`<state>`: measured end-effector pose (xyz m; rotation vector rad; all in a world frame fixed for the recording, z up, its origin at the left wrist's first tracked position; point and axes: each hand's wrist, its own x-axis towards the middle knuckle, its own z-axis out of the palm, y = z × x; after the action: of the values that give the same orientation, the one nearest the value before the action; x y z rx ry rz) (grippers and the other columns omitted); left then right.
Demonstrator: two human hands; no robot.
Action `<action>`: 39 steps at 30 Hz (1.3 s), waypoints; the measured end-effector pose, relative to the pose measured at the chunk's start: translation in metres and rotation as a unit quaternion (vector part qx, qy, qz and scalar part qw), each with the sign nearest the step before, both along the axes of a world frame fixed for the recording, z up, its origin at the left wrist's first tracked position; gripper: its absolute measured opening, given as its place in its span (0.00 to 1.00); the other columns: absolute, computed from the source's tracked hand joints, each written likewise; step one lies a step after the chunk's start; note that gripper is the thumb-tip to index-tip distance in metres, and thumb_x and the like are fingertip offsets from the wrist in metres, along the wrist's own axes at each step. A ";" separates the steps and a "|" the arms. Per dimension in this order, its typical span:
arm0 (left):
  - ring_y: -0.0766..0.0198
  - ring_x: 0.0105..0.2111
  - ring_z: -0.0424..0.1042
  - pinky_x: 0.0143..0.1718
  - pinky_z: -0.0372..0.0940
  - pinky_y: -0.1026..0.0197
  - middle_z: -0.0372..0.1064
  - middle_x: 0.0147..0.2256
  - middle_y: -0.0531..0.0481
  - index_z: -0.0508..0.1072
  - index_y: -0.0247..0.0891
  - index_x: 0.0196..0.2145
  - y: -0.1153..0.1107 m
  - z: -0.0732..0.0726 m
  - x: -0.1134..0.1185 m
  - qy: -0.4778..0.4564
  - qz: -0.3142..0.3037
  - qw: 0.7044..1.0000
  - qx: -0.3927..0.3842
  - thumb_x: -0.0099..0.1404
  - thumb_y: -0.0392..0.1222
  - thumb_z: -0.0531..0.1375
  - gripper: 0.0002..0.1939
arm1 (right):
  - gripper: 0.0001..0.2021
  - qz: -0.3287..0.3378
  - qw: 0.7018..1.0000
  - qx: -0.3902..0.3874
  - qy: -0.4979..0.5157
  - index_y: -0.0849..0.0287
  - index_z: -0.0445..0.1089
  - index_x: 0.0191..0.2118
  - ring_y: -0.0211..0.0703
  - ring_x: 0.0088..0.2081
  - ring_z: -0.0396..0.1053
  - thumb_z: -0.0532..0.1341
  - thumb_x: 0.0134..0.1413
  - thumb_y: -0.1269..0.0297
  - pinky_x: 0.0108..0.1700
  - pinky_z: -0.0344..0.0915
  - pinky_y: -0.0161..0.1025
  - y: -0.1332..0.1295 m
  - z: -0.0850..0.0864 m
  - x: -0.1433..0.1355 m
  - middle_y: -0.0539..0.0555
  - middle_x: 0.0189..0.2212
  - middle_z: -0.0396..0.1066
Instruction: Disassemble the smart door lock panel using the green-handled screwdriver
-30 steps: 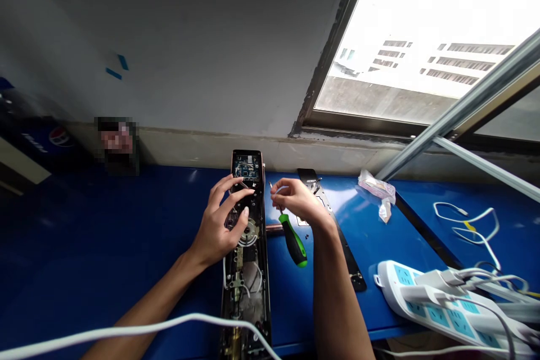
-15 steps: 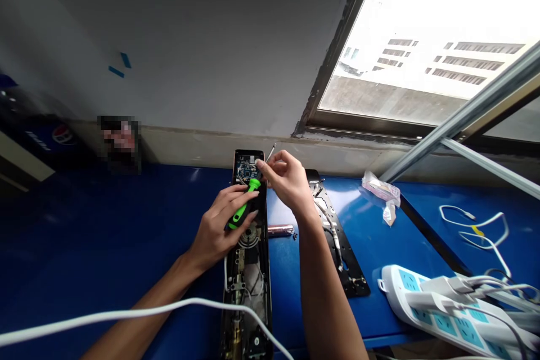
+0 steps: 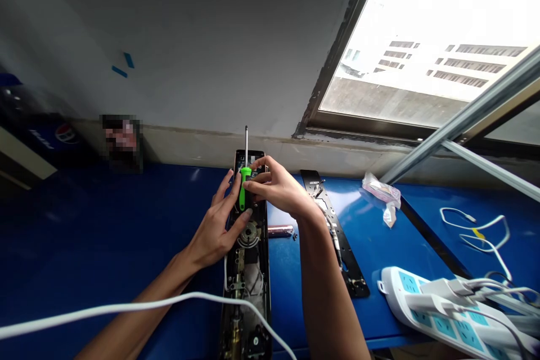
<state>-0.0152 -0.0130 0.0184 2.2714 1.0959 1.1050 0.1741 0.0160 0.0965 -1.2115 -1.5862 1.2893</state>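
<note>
A screwdriver (image 3: 242, 194) with a green handle is held over a long, open black housing (image 3: 261, 219), its bare metal shaft pointing away from me toward the wall. My right hand (image 3: 280, 188) pinches the handle from the right. My left hand (image 3: 217, 228) lies at the housing's left side with fingers spread; its index finger is beside the handle, perhaps touching, and its thumb is below the handle's end. Inside the housing show a circuit board (image 3: 255, 158), partly hidden by my right fingers, a round part (image 3: 248, 232) and a brass-coloured mechanism (image 3: 236, 332).
Right of the housing on the blue table lie a reddish cylinder (image 3: 279, 230), small dark screws (image 3: 295, 236) and a black plate (image 3: 352, 278) with wires. Farther right are a plastic bag (image 3: 382, 191) and a power strip (image 3: 442, 315). A white cable (image 3: 126, 308) crosses in front.
The screwdriver has turned from slanting right to pointing straight away. My right hand has moved left onto its handle, and my left hand has let go, fingers spreading.
</note>
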 end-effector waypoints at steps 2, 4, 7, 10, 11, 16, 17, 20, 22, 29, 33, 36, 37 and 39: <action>0.46 0.76 0.36 0.73 0.51 0.39 0.52 0.73 0.45 0.40 0.47 0.77 0.000 0.001 -0.001 -0.003 -0.019 1.000 0.000 0.78 0.48 0.54 0.38 | 0.15 -0.004 1.000 0.009 -0.025 0.53 0.65 0.47 0.39 0.32 0.75 0.67 0.56 0.63 0.35 0.75 0.38 0.000 0.006 0.001 0.46 0.31 0.78; 0.47 0.76 0.42 0.73 0.52 0.39 0.56 0.72 0.47 0.49 0.48 0.76 0.000 0.002 -0.001 -0.023 -0.013 1.000 0.016 0.78 0.47 0.52 0.33 | 0.13 -0.010 0.999 0.013 -0.043 0.54 0.67 0.49 0.40 0.32 0.76 0.64 0.59 0.63 0.34 0.75 0.37 -0.002 0.015 0.005 0.47 0.30 0.77; 0.50 0.71 0.56 0.72 0.56 0.42 0.65 0.67 0.50 0.64 0.50 0.69 0.001 0.003 0.000 -0.073 0.035 0.995 0.051 0.79 0.44 0.51 0.24 | 0.14 -0.041 0.997 0.032 -0.061 0.54 0.69 0.54 0.41 0.29 0.78 0.59 0.65 0.63 0.32 0.76 0.39 -0.005 0.031 0.015 0.49 0.31 0.76; 0.52 0.64 0.66 0.68 0.61 0.44 0.69 0.62 0.48 0.72 0.48 0.62 0.002 0.002 0.002 -0.093 0.091 0.989 0.068 0.78 0.42 0.53 0.19 | 0.15 -0.107 0.983 0.116 -0.098 0.54 0.72 0.54 0.40 0.26 0.78 0.63 0.64 0.61 0.31 0.76 0.39 -0.008 0.042 0.026 0.52 0.37 0.77; 0.51 0.63 0.67 0.67 0.62 0.44 0.69 0.61 0.46 0.72 0.47 0.61 0.003 0.001 0.004 -0.095 0.110 0.987 0.068 0.77 0.43 0.54 0.18 | 0.14 -0.135 0.972 0.154 -0.111 0.54 0.74 0.52 0.40 0.26 0.79 0.65 0.62 0.60 0.31 0.76 0.39 -0.009 0.045 0.028 0.52 0.38 0.78; 0.49 0.64 0.64 0.65 0.64 0.42 0.62 0.63 0.43 0.66 0.46 0.65 0.004 -0.006 0.008 -0.114 0.145 0.982 0.043 0.75 0.45 0.56 0.22 | 0.14 -0.179 0.947 0.266 -0.028 0.53 0.73 0.48 0.43 0.30 0.80 0.70 0.57 0.59 0.32 0.78 0.39 -0.015 0.053 0.027 0.49 0.30 0.77; 0.49 0.65 0.63 0.66 0.63 0.42 0.62 0.63 0.43 0.66 0.47 0.65 0.004 -0.007 0.009 -0.115 0.140 0.983 0.032 0.76 0.45 0.55 0.22 | 0.15 -0.188 0.938 0.290 -0.011 0.52 0.72 0.49 0.42 0.30 0.79 0.70 0.57 0.60 0.31 0.77 0.38 -0.017 0.055 0.025 0.48 0.30 0.76; 0.48 0.67 0.61 0.68 0.61 0.40 0.61 0.65 0.43 0.66 0.47 0.65 0.004 -0.009 0.009 -0.100 0.126 0.987 -0.003 0.76 0.45 0.54 0.21 | 0.15 -0.194 0.916 0.351 -0.019 0.49 0.71 0.50 0.40 0.31 0.77 0.69 0.58 0.61 0.32 0.76 0.38 -0.023 0.060 0.022 0.47 0.32 0.76; 0.47 0.68 0.60 0.69 0.59 0.39 0.59 0.67 0.43 0.67 0.47 0.64 0.002 -0.008 0.009 -0.081 0.115 0.990 -0.017 0.76 0.44 0.54 0.21 | 0.16 -0.150 0.922 0.353 -0.050 0.48 0.71 0.51 0.40 0.33 0.77 0.69 0.58 0.62 0.34 0.76 0.39 -0.026 0.062 0.022 0.47 0.33 0.76; 0.40 0.72 0.54 0.71 0.56 0.36 0.43 0.74 0.45 0.73 0.47 0.59 -0.004 -0.005 0.008 -0.048 0.055 0.997 -0.021 0.70 0.41 0.60 0.20 | 0.10 -0.028 0.917 0.379 -0.121 0.52 0.75 0.47 0.34 0.29 0.72 0.69 0.58 0.65 0.33 0.72 0.35 -0.022 0.054 0.019 0.46 0.32 0.75; 0.40 0.71 0.57 0.72 0.56 0.39 0.38 0.76 0.46 0.77 0.43 0.55 -0.004 -0.007 0.008 -0.057 0.026 0.998 -0.026 0.70 0.39 0.60 0.17 | 0.10 -0.026 0.905 0.401 -0.138 0.55 0.75 0.46 0.32 0.28 0.69 0.67 0.58 0.67 0.32 0.70 0.33 -0.020 0.053 0.017 0.46 0.32 0.73; 0.42 0.69 0.60 0.72 0.56 0.41 0.37 0.76 0.47 0.78 0.42 0.53 -0.003 -0.009 0.009 -0.071 0.019 0.997 -0.026 0.70 0.39 0.60 0.16 | 0.09 -0.035 0.903 0.405 -0.137 0.54 0.75 0.46 0.32 0.28 0.70 0.67 0.59 0.67 0.33 0.70 0.33 -0.023 0.055 0.017 0.45 0.30 0.73; 0.43 0.70 0.59 0.72 0.56 0.42 0.37 0.76 0.47 0.79 0.42 0.53 -0.003 -0.010 0.009 -0.073 0.015 0.997 -0.024 0.70 0.39 0.60 0.15 | 0.09 -0.036 0.903 0.406 -0.137 0.54 0.75 0.46 0.33 0.28 0.70 0.67 0.58 0.67 0.33 0.71 0.33 -0.024 0.056 0.017 0.45 0.30 0.73; 0.43 0.71 0.56 0.73 0.55 0.42 0.36 0.76 0.48 0.79 0.42 0.54 -0.002 -0.011 0.009 -0.073 0.010 0.997 -0.021 0.71 0.39 0.60 0.16 | 0.10 -0.038 0.901 0.407 -0.144 0.54 0.75 0.45 0.33 0.28 0.70 0.66 0.58 0.69 0.33 0.71 0.34 -0.025 0.057 0.017 0.45 0.31 0.74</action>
<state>-0.0060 -0.0148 0.0075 2.1148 1.0741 1.2240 0.1914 -0.0088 0.1530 -0.9113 -1.9665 0.2930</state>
